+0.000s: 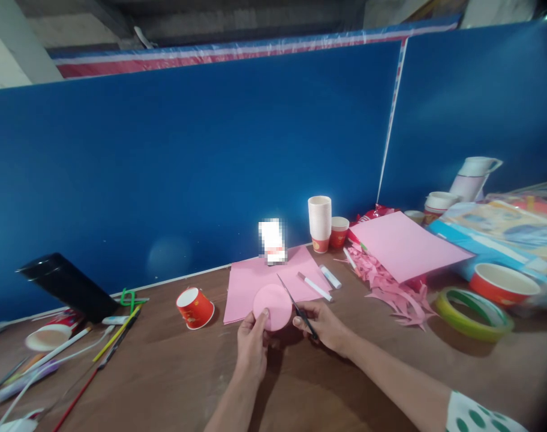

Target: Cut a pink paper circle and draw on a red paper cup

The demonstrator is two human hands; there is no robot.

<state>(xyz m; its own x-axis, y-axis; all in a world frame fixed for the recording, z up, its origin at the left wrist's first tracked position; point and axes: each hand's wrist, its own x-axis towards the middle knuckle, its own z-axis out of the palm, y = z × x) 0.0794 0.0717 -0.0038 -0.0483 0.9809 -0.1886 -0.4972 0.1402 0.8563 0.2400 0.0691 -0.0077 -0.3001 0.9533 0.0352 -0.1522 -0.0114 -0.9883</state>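
Observation:
My left hand (254, 333) pinches the lower edge of a round pink paper disc (273, 300), thumb on top. In my right hand (322, 324) is a pair of scissors (300, 313) with dark handles, its blades pointing up and left along the disc's right edge. Whether the blades touch the paper I cannot tell. Just behind the disc lie stacked pink paper sheets (246, 282) on the brown table. A marker (316, 287) and its white cap-like piece (330, 276) rest at the sheets' right side.
A red paper cup (195, 308) stands left of the sheets. Stacked cups (319, 222), pink paper scraps (403, 294), a pink sheet (408, 243) and a green-yellow tape roll (474, 315) are to the right. A black bottle (71, 288) and brushes (116, 336) lie left. A blue partition (188, 162) bounds the back.

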